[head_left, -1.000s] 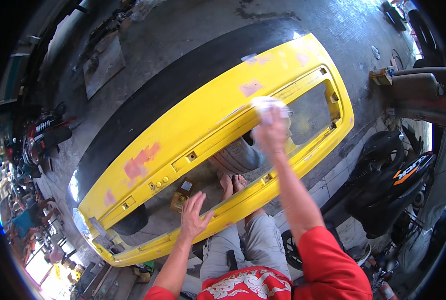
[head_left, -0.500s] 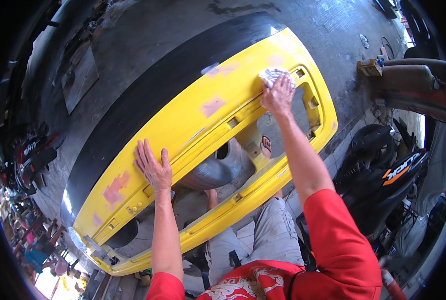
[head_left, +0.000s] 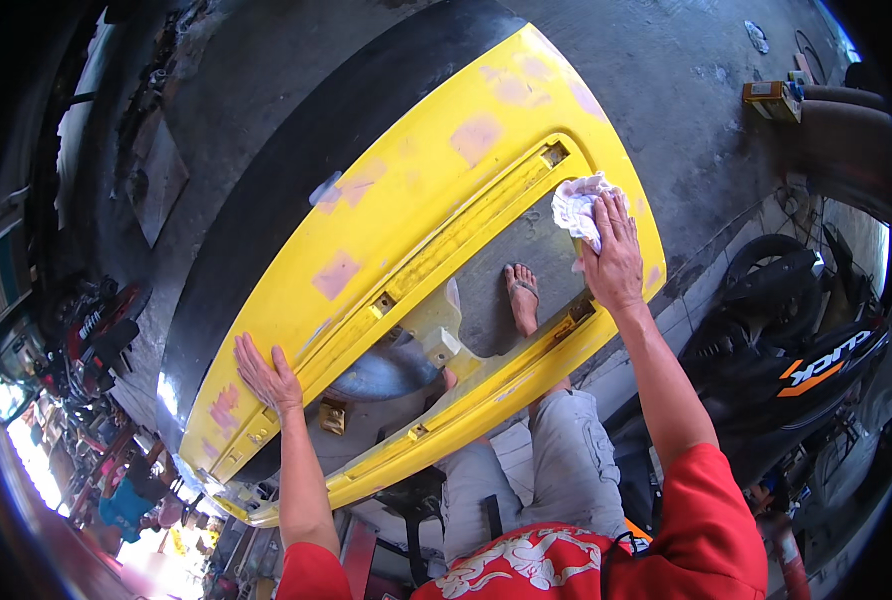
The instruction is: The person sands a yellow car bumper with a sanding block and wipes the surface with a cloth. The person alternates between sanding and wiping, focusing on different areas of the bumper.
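Note:
A large yellow bumper (head_left: 396,215) with a black band (head_left: 296,140) along its far side lies slantwise before me. Dull pinkish patches (head_left: 337,274) mark its yellow face. My left hand (head_left: 269,374) rests flat on the yellow surface near the left end, fingers stretched out and holding nothing. At the right end, my right hand (head_left: 616,255) presses a crumpled white cloth (head_left: 578,205) against the bumper beside its opening. Its fingers lie over the cloth and hide part of it.
My sandalled foot (head_left: 522,298) shows through the opening, near a grey rounded object (head_left: 386,367). On the right are black motorcycle body panels (head_left: 756,345) and a small yellow box (head_left: 772,101). A red and black motorcycle (head_left: 91,335) stands at left, with clutter below it.
My right hand has moved the cloth from the bumper's long face round to its right end. The view has shifted, and my foot now shows more. My left hand stays flat on the bumper.

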